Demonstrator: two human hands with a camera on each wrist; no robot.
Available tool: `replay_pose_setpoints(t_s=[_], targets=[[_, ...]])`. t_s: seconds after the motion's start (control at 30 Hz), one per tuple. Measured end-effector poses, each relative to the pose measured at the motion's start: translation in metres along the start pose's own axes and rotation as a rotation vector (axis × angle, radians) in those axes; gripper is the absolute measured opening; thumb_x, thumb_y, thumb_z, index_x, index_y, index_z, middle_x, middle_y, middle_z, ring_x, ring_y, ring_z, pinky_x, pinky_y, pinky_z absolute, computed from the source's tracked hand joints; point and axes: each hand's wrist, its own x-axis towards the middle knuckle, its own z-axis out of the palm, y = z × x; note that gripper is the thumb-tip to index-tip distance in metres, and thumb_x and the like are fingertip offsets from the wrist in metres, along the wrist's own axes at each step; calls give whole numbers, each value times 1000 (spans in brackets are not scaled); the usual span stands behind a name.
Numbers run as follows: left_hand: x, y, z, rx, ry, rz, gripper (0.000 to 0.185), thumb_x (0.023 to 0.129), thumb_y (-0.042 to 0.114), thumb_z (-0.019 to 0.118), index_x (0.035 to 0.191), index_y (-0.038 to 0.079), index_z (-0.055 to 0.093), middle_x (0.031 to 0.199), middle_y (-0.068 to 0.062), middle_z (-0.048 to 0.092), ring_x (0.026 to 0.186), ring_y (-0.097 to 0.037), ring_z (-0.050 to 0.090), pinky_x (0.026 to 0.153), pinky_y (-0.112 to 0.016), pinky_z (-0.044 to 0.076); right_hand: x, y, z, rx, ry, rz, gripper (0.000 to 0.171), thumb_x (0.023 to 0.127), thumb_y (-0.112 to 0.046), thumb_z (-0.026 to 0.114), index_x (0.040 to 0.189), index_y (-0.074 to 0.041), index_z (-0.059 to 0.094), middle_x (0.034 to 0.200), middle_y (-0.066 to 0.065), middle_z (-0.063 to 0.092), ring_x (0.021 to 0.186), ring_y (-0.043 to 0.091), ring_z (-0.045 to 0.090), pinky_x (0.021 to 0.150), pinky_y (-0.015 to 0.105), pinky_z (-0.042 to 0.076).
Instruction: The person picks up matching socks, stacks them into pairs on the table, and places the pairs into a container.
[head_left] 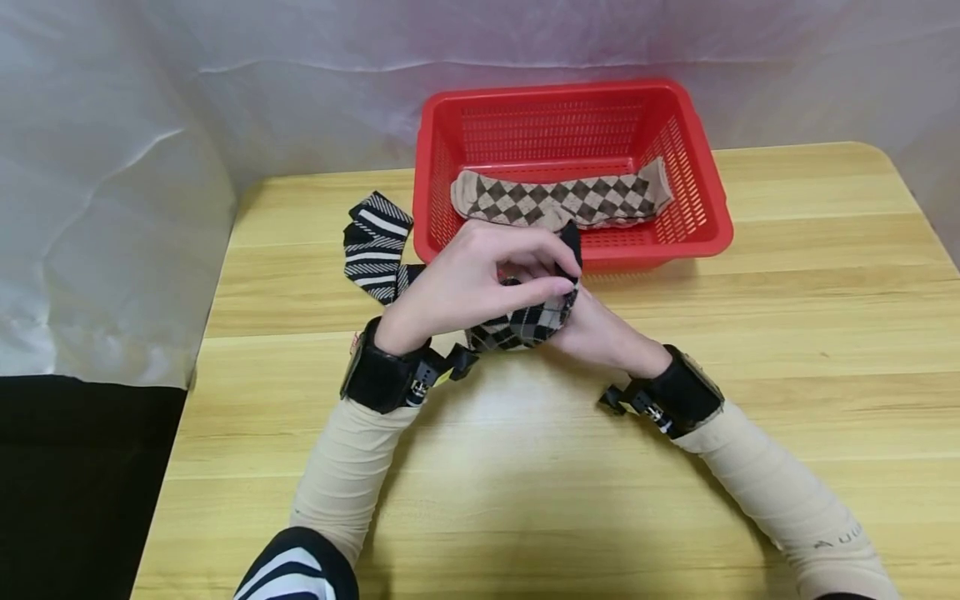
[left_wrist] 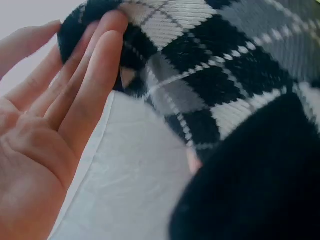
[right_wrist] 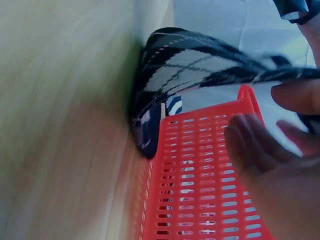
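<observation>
A black, grey and white argyle sock [head_left: 525,323] is held just above the table in front of the red basket [head_left: 705,237]. My left hand [head_left: 487,279] curls over it from above, and its fingertips [left_wrist: 107,30] hook the black edge of the sock [left_wrist: 225,75]. Underneath and to the right, my right hand [head_left: 596,329] holds the same sock [right_wrist: 200,62], with the thumb [right_wrist: 300,95] on its edge. Much of the right hand is hidden by the sock and the left hand.
The red basket [right_wrist: 200,190] holds a brown and beige argyle sock [head_left: 562,200]. A black and white striped sock [head_left: 375,246] lies on the wooden table [head_left: 525,500] left of the basket. White cloth walls stand behind and to the left.
</observation>
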Motion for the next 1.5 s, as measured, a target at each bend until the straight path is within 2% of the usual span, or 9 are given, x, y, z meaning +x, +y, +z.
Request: replay_pose_setpoints(t_s=[0.07, 0.2, 0.4, 0.6, 0.87, 1.07, 1.23, 1.4, 1.5], targets=[[1, -1, 0, 3, 12, -7, 17, 90, 13, 70, 106, 7, 71, 94, 0, 75, 84, -1, 69, 73, -21, 54, -2, -1, -3, 27, -43, 14, 60, 86, 3, 67, 141, 1, 42, 137, 15, 54, 124, 21, 50, 111, 23, 35], [1, -4, -2, 37, 45, -25, 23, 88, 10, 72, 111, 5, 70, 96, -3, 75, 84, -4, 70, 73, -21, 54, -6, -5, -11, 3, -236, 60, 69, 84, -2, 68, 145, -1, 37, 147, 15, 47, 135, 26, 45, 117, 40, 34], [1, -2, -7, 105, 128, -56, 18, 88, 8, 72, 105, 4, 69, 89, -6, 73, 80, -10, 67, 74, -22, 54, -8, -7, -19, -66, -448, 73, 35, 82, -9, 64, 117, -7, 60, 116, 6, 67, 106, 14, 62, 98, 38, 50], [-1, -5, -12, 204, 240, -62, 14, 88, 11, 72, 101, 5, 70, 80, -6, 65, 77, -11, 59, 74, -23, 51, -5, -9, -20, -30, -446, -7, 31, 87, -18, 67, 118, -11, 63, 117, 0, 69, 110, 12, 62, 103, 37, 48], [-5, -7, -23, 333, 277, -165, 13, 88, 17, 74, 97, 8, 73, 86, -6, 53, 84, -16, 50, 74, -24, 37, -5, -10, -26, -21, -343, -20, 8, 93, -8, 63, 96, -10, 70, 90, -1, 70, 78, 5, 57, 76, 23, 51], [-11, -9, -38, 356, 132, -279, 9, 90, 13, 66, 96, 8, 67, 102, -5, 64, 101, -18, 55, 95, -31, 41, -8, -15, -41, -43, -277, 2, 9, 94, -7, 61, 99, -10, 68, 89, -1, 69, 78, 7, 59, 76, 22, 52], [-13, -11, -41, 266, -117, -369, 13, 93, 10, 61, 106, 9, 59, 105, -6, 71, 94, -18, 65, 86, -33, 48, -12, -20, -51, -45, -251, -36, 16, 95, -6, 59, 108, -11, 67, 93, -2, 67, 77, 5, 58, 73, 20, 51], [-9, -15, -32, 251, -352, -322, 30, 93, 12, 64, 122, 10, 57, 123, -7, 68, 115, -20, 66, 97, -37, 49, -16, -23, -57, -75, -247, -91, 20, 95, -6, 61, 111, -13, 68, 94, -5, 67, 76, 4, 58, 70, 20, 49], [-4, -16, -21, 277, -445, -271, 30, 94, 19, 64, 123, 12, 61, 121, -3, 69, 112, -16, 65, 99, -36, 48, -16, -25, -57, -99, -274, -88, 22, 95, -7, 62, 114, -14, 68, 100, -5, 70, 84, 3, 61, 77, 19, 51]])
